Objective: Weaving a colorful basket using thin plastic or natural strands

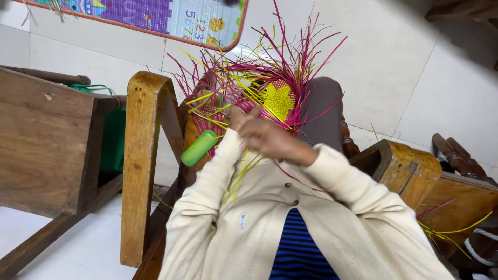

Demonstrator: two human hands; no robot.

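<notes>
A partly woven basket piece point(277, 96) of yellow and pink strips rests on my knee, with a yellow star-like woven centre and many loose pink and yellow strips fanning outward. My right hand point(272, 140) lies across the front of it with fingers curled around several strips. My left hand point(237, 118) sits just behind and left of the right hand, mostly hidden, also pinching strips. Both cream sleeves point(218, 171) cross in front of my chest. Yellow strips trail down over my lap.
A green plastic cylinder point(199, 148) lies by my left sleeve. I sit in a wooden chair with armrests point(142, 155). A wooden stool point(49, 140) stands to the left, a green object behind it. Loose strips point(446, 228) lie at right. A colourful play mat point(155, 15) lies on the tiled floor.
</notes>
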